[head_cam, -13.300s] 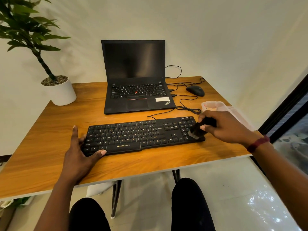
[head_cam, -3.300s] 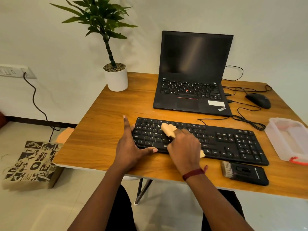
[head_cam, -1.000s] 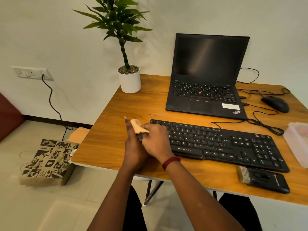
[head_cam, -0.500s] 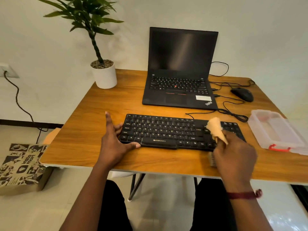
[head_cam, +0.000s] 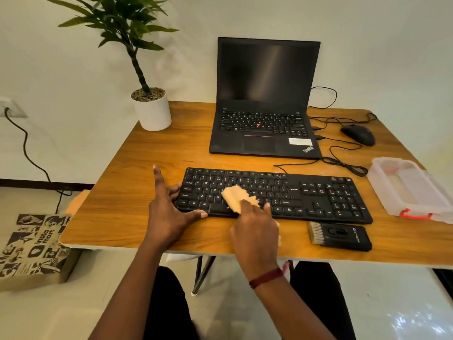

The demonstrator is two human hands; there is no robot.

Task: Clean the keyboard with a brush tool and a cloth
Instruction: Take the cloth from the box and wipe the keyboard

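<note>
A black keyboard [head_cam: 306, 195] lies across the front of the wooden table [head_cam: 137, 173]. My right hand [head_cam: 255, 229] presses a tan cloth [head_cam: 236, 198] onto the keys near the middle of the letter block. My left hand [head_cam: 169, 212] rests at the keyboard's left end, fingers spread, thumb along its front edge and fingertips against its side. The black brush tool [head_cam: 340, 236], pale bristles pointing left, lies on the table in front of the keyboard's right end, apart from both hands.
An open black laptop [head_cam: 266, 106] stands behind the keyboard. A mouse [head_cam: 358, 134] and loose cables [head_cam: 343, 163] lie at the back right. A clear plastic box [head_cam: 407, 190] sits at the right edge. A white plant pot [head_cam: 153, 111] stands back left. A paper bag [head_cam: 31, 246] is on the floor.
My right hand has carried the cloth leftward from the keyboard's right part to the middle of the letter keys. My left hand stays at the left end. The view has shifted.
</note>
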